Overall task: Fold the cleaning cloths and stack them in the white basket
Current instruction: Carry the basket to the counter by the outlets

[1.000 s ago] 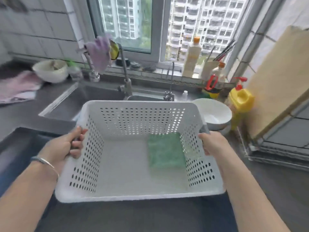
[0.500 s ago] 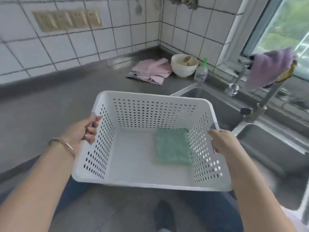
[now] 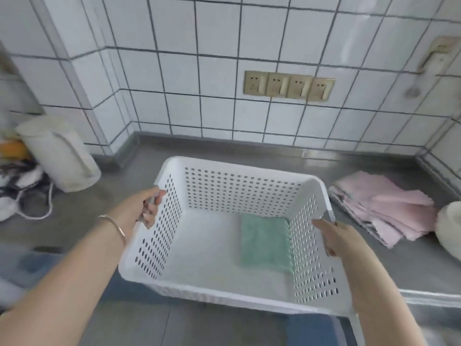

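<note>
I hold the white basket (image 3: pixel 239 188), a perforated plastic tub, in front of me above the grey counter's front edge. My left hand (image 3: pixel 143 207) grips its left rim and my right hand (image 3: pixel 335 236) grips its right rim. One folded green cloth (image 3: pixel 264 242) lies flat on the basket floor, against the right wall. A loose pile of pink cloths (image 3: pixel 381 208) lies on the counter to the right of the basket.
A white kettle (image 3: pixel 59 156) stands at the left with a cord and clutter beside it. The white bowl (image 3: pixel 449 228) sits at the right edge next to the pink cloths. A tiled wall with a row of sockets (image 3: pixel 288 88) rises behind the counter (image 3: pixel 249 153).
I have turned left with the basket, away from the sink and window, toward the tiled wall. Both hands kept their grip; the green cloth stayed in place.
</note>
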